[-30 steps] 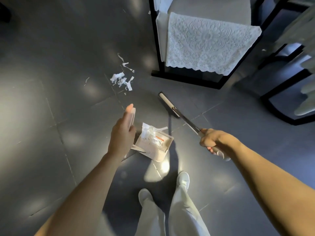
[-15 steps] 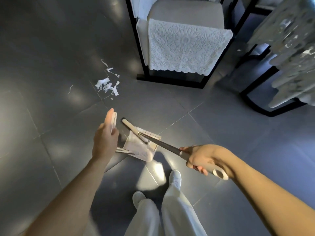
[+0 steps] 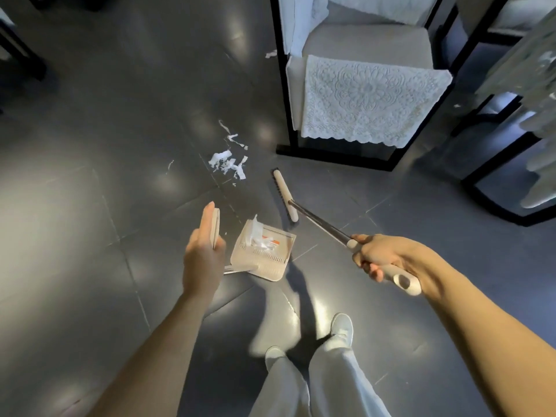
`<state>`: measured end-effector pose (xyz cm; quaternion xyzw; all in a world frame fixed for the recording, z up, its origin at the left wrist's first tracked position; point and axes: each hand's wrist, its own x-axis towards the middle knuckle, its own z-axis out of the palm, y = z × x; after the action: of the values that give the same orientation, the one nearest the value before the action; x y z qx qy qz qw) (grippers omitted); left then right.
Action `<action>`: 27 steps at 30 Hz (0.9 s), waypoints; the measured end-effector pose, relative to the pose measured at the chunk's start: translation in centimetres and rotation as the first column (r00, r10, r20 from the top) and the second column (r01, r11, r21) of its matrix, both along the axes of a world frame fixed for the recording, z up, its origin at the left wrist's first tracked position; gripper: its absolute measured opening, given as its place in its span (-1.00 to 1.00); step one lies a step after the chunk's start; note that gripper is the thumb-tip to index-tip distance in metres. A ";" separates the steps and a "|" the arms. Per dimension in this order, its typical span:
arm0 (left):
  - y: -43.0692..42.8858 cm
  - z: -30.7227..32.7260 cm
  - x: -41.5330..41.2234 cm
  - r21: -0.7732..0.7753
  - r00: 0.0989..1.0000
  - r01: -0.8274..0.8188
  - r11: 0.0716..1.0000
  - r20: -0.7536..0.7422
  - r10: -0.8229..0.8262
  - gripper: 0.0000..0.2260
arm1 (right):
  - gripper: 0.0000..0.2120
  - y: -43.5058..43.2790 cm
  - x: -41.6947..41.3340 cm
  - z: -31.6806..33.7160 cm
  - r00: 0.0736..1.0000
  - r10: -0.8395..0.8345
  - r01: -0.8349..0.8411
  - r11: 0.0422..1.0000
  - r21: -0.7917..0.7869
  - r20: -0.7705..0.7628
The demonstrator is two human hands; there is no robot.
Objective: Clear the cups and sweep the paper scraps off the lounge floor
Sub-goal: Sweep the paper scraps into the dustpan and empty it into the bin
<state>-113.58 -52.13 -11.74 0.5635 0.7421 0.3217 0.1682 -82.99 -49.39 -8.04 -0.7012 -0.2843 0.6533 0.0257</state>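
Note:
White paper scraps (image 3: 229,164) lie in a small heap on the dark tiled floor, with a few loose strips beyond it. A beige dustpan (image 3: 262,254) rests on the floor just ahead of my feet, holding scraps of white and orange paper. My left hand (image 3: 204,251) grips the top of the dustpan's upright handle. My right hand (image 3: 381,256) holds the broom (image 3: 284,195) by its pale grip; the broom head lies on the floor to the right of the heap, apart from it. No cups are in view.
An armchair (image 3: 365,40) with a black frame and a white lace cover (image 3: 365,103) stands just behind the broom head. More black-framed furniture (image 3: 493,188) is at the right. One scrap (image 3: 270,53) lies beside the chair's left leg. My white shoes (image 3: 341,328) are below.
The broom head was over the dustpan half a second ago; it has swung out forward and right onto the floor near the chair. My left hand has kept its hold on the dustpan handle.

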 end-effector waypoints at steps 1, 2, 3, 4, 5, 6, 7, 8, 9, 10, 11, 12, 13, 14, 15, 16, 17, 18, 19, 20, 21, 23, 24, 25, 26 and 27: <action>-0.2 -0.1 -0.4 -0.007 1.000 -0.025 1.000 -0.006 0.025 -0.39 | -0.63 0.3 -0.6 0.0 1.000 -0.010 0.010 1.000 0.013 -0.002; -0.4 -0.2 -1.1 -0.018 0.999 -0.044 0.999 -0.015 0.044 -0.38 | -0.61 0.7 -1.2 0.0 1.000 -0.004 0.004 1.000 0.025 0.000; -0.6 -0.2 -2.0 -0.031 0.998 -0.059 0.998 -0.025 0.058 -0.38 | -0.59 1.1 -2.0 -0.1 1.000 0.022 -0.022 0.999 0.030 0.010; -0.9 -0.3 -2.9 -0.044 0.997 -0.076 0.996 -0.034 0.074 -0.38 | -0.57 1.4 -3.0 -0.1 0.998 0.063 -0.064 0.997 0.034 0.029; -1.3 -0.5 -3.9 -0.055 0.995 -0.094 0.994 -0.039 0.092 -0.39 | -0.55 1.7 -4.1 -0.2 0.992 0.112 -0.115 0.993 0.041 0.053; -1.7 -0.6 -5.0 -0.060 0.993 -0.112 0.992 -0.036 0.110 -0.40 | -0.51 2.0 -5.3 -0.4 0.983 0.163 -0.167 0.985 0.049 0.080; -2.2 -0.8 -6.0 -0.058 0.992 -0.128 0.990 -0.028 0.127 -0.41 | -0.48 2.2 -6.5 -0.7 0.972 0.210 -0.217 0.974 0.061 0.104; -2.5 -0.9 -6.9 -0.051 0.990 -0.143 0.988 -0.021 0.143 -0.41 | -0.46 2.6 -7.7 -1.0 0.957 0.261 -0.271 0.960 0.075 0.126; -2.6 -1.1 -7.7 -0.044 0.986 -0.164 0.985 -0.015 0.164 -0.41 | -0.46 3.0 -9.0 -1.3 0.935 0.319 -0.334 0.938 0.087 0.154; -2.5 -1.3 -8.4 -0.045 0.981 -0.193 0.980 -0.010 0.193 -0.41 | -0.47 3.5 -10.3 -1.6 0.902 0.386 -0.409 0.907 0.098 0.191; -2.1 -1.6 -9.1 -0.058 0.974 -0.227 0.972 -0.002 0.227 -0.41 | -0.50 4.1 -11.6 -1.9 0.856 0.461 -0.494 0.863 0.105 0.236; -1.5 -1.8 -9.7 -0.079 0.966 -0.256 0.963 0.005 0.257 -0.41 | -0.53 4.8 -12.9 -2.3 0.799 0.531 -0.576 0.811 0.104 0.282; -0.8 -2.1 -10.3 -0.095 0.960 -0.277 0.956 0.009 0.279 -0.42 | -0.53 5.5 -14.2 -2.7 0.746 0.585 -0.641 0.761 0.101 0.319; 0.1 -2.2 -10.8 -0.104 0.955 -0.296 0.950 0.006 0.298 -0.43 | -0.53 6.3 -15.4 -3.2 0.697 0.628 -0.693 0.714 0.100 0.346; 1.1 -2.4 -11.3 -0.111 0.949 -0.315 0.943 -0.003 0.316 -0.44 | -0.52 7.2 -16.6 -3.7 0.645 0.670 -0.743 0.663 0.095 0.368; 1.9 -2.4 -11.9 -0.118 0.943 -0.330 0.936 -0.007 0.332 -0.45 | -0.50 8.1 -17.6 -4.1 0.593 0.705 -0.785 0.613 0.085 0.389; 2.7 -2.5 -12.4 -0.120 0.940 -0.339 0.933 -0.001 0.342 -0.45 | -0.49 8.9 -18.6 -4.4 0.536 0.738 -0.825 0.561 0.069 0.410; 3.4 -2.6 -12.9 -0.120 0.938 -0.344 0.931 0.005 0.347 -0.45 | -0.47 9.8 -19.5 -4.7 0.484 0.769 -0.857 0.512 0.050 0.417; 4.1 -2.7 -13.4 -0.123 0.935 -0.351 0.928 0.006 0.354 -0.45 | -0.45 10.6 -20.1 -4.9 0.440 0.800 -0.882 0.471 0.029 0.407; 4.6 -2.8 -13.8 -0.122 0.931 -0.362 0.924 0.003 0.365 -0.44 | -0.43 11.2 -20.6 -5.0 0.406 0.830 -0.900 0.435 0.012 0.382; 5.1 -2.8 -14.1 -0.116 0.926 -0.375 0.920 0.002 0.378 -0.44 | -0.44 11.8 -21.1 -4.9 0.364 0.866 -0.922 0.388 -0.004 0.343; 6.0 -3.0 -14.3 -0.104 0.919 -0.382 0.918 0.059 0.389 -0.43 | -0.58 12.6 -21.6 -4.1 0.282 0.929 -0.954 0.298 -0.034 0.239; 6.5 -3.1 -14.3 -0.100 0.914 -0.370 0.924 0.140 0.381 -0.42 | -0.64 13.2 -21.5 -3.5 0.250 0.947 -0.963 0.266 -0.054 0.200; 7.1 -3.1 -14.4 -0.103 0.905 -0.352 0.930 0.215 0.366 -0.41 | -0.65 14.0 -21.3 -2.8 0.252 0.955 -0.961 0.266 -0.075 0.159; 7.6 -3.1 -14.6 -0.106 0.904 -0.336 0.936 0.241 0.352 -0.39 | -0.63 14.9 -20.9 -2.1 0.286 0.951 -0.950 0.297 -0.092 0.119; 8.1 -3.0 -14.8 -0.106 0.909 -0.334 0.936 0.226 0.350 -0.38 | -0.59 15.9 -20.4 -1.4 0.315 0.944 -0.941 0.324 -0.097 0.096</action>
<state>-128.42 -44.07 -14.72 0.3755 0.8134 0.3880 0.2165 -103.41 -33.47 -9.45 -0.4477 -0.6325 0.5005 -0.3860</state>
